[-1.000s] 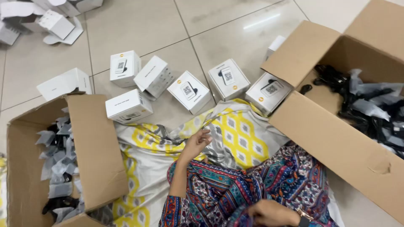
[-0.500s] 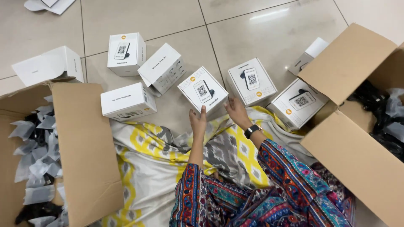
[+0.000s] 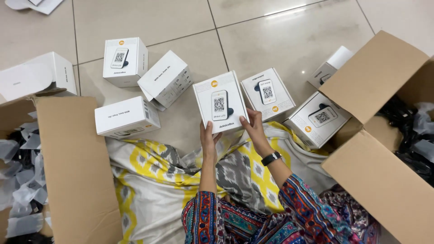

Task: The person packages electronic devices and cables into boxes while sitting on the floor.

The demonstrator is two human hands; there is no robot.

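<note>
— Both hands pinch one small white box (image 3: 220, 102) by its lower corners: our left hand (image 3: 209, 138) has its thumb on the front and fingers behind the bottom-left corner, our right hand (image 3: 254, 129) grips the bottom-right corner the same way.

— Where is it, then?

— Lifted off the tiled floor (image 3: 271, 40), face up toward us, just above the near edge of the patterned cloth (image 3: 158, 180) over our lap. We judge it is held by the corners so the picture on its front stays uncovered.

— And the others?

— Several more white boxes lie on the floor in a loose arc. One (image 3: 268, 94) sits just beside the held box on the right, another (image 3: 318, 119) rests against the flap of the right carton (image 3: 375, 167). To the left are a tilted box (image 3: 166, 79), a flat one (image 3: 126, 117) and an upright one (image 3: 124, 61).

— What do the cartons hold?

— The right carton holds black parts in clear bags, as far as we can tell. The left carton (image 3: 74, 171) holds similar clear bags with dark things inside; its flap is folded out toward us, probably to keep the opening easy to reach.
</note>
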